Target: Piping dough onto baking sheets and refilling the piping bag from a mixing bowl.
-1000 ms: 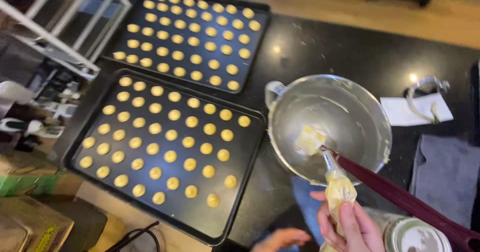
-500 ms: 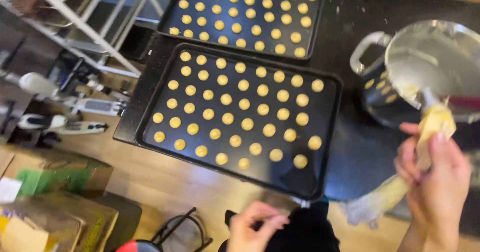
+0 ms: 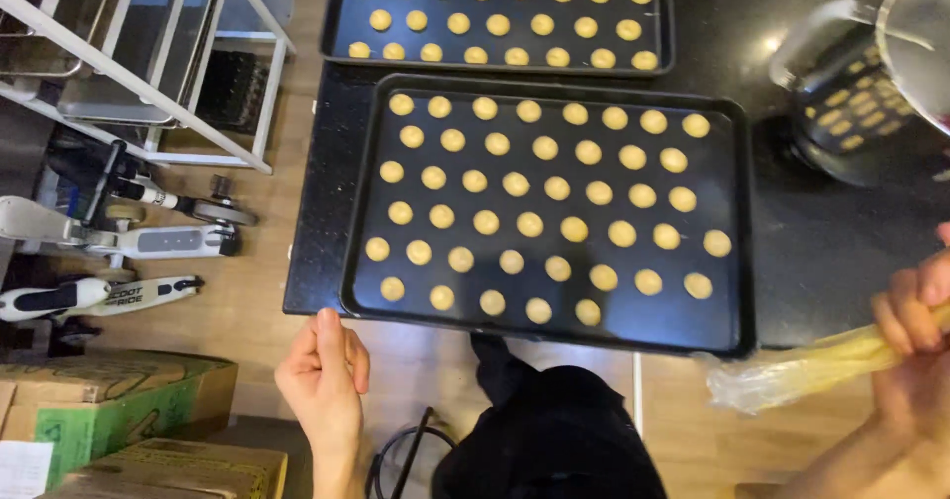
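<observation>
Right hand [image 3: 915,346]: at right edge of view, fingers closed round upper part of piping bag [image 3: 802,370]; partly cut off by frame.
Piping bag: clear plastic w/ pale yellow dough inside; lies nearly level, loose crumpled end pointing left, just off front right corner of near tray; held over floor gap at bench edge.
Left hand [image 3: 322,380]: holds nothing; fingers loosely curled, narrow; hovers just below front left corner of near tray, apart from it.
Near tray [image 3: 732,232]: dark rectangular baking tray on bench, front edge close to bench edge; carries rows of small round yellow dough dots [image 3: 529,224], spaced evenly, none touching.
Far tray [image 3: 336,24]: same kind, just behind near tray, also filled w/ dough dots; top cut off by frame.
Bench [image 3: 831,242]: black, glossy; bears both trays and bowl.
Bowl [image 3: 866,84]: shiny metal w/ side handle, upper right, right of near tray; dough dots mirrored on its wall; inside not visible.
Rack [image 3: 148,74]: white metal frame, upper left, standing on wooden floor.
Scooters [image 3: 119,237]: white, lying on floor left of bench.
Boxes [image 3: 119,410]: cardboard, one w/ green print, lower left.
Person: dark clothing visible at bottom centre.
</observation>
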